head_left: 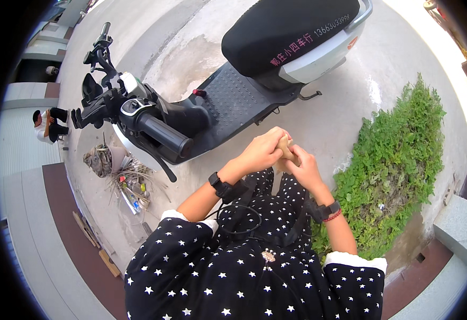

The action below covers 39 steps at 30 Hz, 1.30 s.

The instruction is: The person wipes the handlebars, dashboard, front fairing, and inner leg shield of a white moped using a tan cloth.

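My left hand [264, 150] and my right hand [306, 169] are close together in front of my body, both with curled fingers. Between them they grip a tan, soft-looking piece [285, 146], possibly a cloth; its kind does not show, and the fingers cover much of it. Beyond my hands stands an electric scooter [233, 96] with a black ridged footboard and white side panels. Its black seat cover [286, 34] is at the upper right. The scooter's near handlebar grip [164, 134] and brake lever point toward my left forearm. Neither hand touches the scooter.
A patch of green weeds [390, 160] grows to my right beside a grey step [465, 226]. On the left lie a pot-like container [117, 158] and a litter pile [132, 194]. Another person [46, 127] sits at the far left by a wall. Concrete ground surrounds the scooter.
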{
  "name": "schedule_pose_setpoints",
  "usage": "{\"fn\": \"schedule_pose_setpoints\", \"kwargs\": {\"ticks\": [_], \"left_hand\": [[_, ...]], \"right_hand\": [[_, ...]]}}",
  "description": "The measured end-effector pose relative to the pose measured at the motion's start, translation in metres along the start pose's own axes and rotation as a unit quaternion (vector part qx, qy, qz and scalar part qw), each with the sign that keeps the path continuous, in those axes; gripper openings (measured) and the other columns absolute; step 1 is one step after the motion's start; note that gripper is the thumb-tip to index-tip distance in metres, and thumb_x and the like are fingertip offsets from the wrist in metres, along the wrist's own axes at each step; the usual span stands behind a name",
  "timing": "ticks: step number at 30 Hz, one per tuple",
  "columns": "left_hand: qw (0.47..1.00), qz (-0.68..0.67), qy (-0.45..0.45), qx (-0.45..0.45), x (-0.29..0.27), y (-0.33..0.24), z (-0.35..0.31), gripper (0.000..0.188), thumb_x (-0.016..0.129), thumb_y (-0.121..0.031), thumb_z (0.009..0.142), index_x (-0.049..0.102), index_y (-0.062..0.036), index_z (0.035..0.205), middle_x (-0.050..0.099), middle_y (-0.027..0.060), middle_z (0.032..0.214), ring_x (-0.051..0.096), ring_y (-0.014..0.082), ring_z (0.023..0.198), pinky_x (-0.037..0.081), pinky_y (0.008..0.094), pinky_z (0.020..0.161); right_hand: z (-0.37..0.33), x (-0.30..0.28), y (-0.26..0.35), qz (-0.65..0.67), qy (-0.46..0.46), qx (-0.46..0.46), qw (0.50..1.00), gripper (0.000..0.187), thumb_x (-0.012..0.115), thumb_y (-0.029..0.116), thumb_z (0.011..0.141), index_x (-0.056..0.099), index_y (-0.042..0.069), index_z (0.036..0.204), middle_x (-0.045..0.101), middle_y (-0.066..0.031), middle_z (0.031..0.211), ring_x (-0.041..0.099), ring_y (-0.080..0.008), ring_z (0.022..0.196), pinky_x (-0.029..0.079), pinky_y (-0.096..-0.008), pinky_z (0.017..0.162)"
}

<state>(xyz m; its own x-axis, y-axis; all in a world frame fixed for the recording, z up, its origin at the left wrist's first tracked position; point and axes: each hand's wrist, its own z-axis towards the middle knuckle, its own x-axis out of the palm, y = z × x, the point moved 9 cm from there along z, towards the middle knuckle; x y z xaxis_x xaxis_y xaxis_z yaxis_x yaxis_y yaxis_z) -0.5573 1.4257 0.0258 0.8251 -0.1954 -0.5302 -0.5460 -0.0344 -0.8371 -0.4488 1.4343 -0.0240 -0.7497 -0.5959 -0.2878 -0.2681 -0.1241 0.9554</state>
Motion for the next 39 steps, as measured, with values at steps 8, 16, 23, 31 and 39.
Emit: {"fn": "schedule_pose_setpoints", "kwargs": {"ticks": [8,16,23,31,39], "left_hand": [[0.989,0.100,-0.054,-0.090,0.008,0.203,0.013,0.032,0.047,-0.003,0.073,0.053,-0.0041,0.104,0.059,0.0153,0.097,0.059,0.0339,0.091,0.047,0.0383,0.080],[0.954,-0.208,-0.209,-0.057,0.004,0.349,-0.034,0.046,0.068,-0.010,0.079,0.047,-0.0063,0.120,0.056,0.0043,0.114,0.053,0.0137,0.107,0.044,0.0312,0.090],[0.960,-0.117,-0.245,-0.068,-0.008,0.386,-0.062,0.061,0.073,-0.011,0.075,0.041,-0.0078,0.127,0.057,0.0059,0.112,0.052,0.0130,0.106,0.042,0.0288,0.090],[0.967,0.113,-0.176,-0.145,-0.065,0.346,-0.103,0.066,0.076,-0.011,0.071,0.041,-0.0086,0.127,0.061,0.0096,0.108,0.058,0.0177,0.102,0.046,0.0299,0.087],[0.944,0.200,-0.212,-0.153,-0.098,0.329,-0.122,0.079,0.078,-0.014,0.067,0.033,-0.0101,0.132,0.058,0.0124,0.112,0.058,0.0204,0.103,0.046,0.0325,0.087]], "right_hand": [[0.103,0.084,-0.117,-0.113,0.183,-0.149,0.965,0.015,0.056,0.018,0.085,0.063,0.009,0.093,0.062,-0.0103,0.076,0.060,-0.0288,0.071,0.047,-0.0387,0.064],[0.167,0.194,-0.182,0.084,0.251,-0.200,0.944,0.017,0.056,0.016,0.085,0.063,0.002,0.092,0.060,-0.0066,0.071,0.056,-0.0161,0.066,0.045,-0.0302,0.060],[0.178,0.260,-0.212,0.245,0.277,-0.065,0.927,0.020,0.051,0.014,0.086,0.060,-0.002,0.093,0.060,-0.0035,0.081,0.052,-0.0079,0.075,0.043,-0.0239,0.068],[0.177,0.311,-0.178,0.313,0.336,-0.040,0.887,0.025,0.054,0.021,0.087,0.058,-0.002,0.097,0.060,-0.0064,0.087,0.054,-0.0090,0.080,0.045,-0.0254,0.070],[0.166,0.344,-0.134,0.306,0.333,-0.104,0.886,0.042,0.066,0.023,0.082,0.051,-0.002,0.113,0.059,-0.0064,0.092,0.057,-0.0094,0.078,0.049,-0.0244,0.067]]}}
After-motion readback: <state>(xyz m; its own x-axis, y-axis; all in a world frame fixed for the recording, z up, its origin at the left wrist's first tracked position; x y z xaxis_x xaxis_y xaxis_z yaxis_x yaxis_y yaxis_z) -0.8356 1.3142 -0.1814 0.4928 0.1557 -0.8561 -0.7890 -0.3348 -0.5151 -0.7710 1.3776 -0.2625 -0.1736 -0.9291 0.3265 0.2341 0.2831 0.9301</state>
